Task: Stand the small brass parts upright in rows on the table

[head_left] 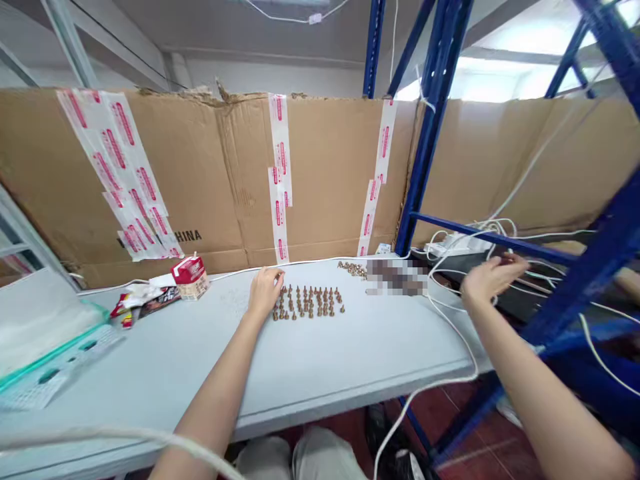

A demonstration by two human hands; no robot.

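Observation:
Small brass-coloured screws (310,303) stand upright in several rows on the pale table. At the left end of these rows is my left hand (265,290), its thumb and fingers pinched together. Whatever is between those fingertips is too small to make out. My right hand (493,279) is raised beyond the table's right end, by the blue rack and white cables. Its fingers are curled around something dark and brownish that I cannot identify. A loose heap of small brass-coloured parts (353,269) lies toward the back of the table, beside a blurred-out patch.
A red and white carton (191,277) and crumpled wrappers (147,297) lie at the back left. Cardboard (325,180) walls the back. Blue rack posts (425,153), a white power strip (453,245) and a hanging white cable (467,343) crowd the right.

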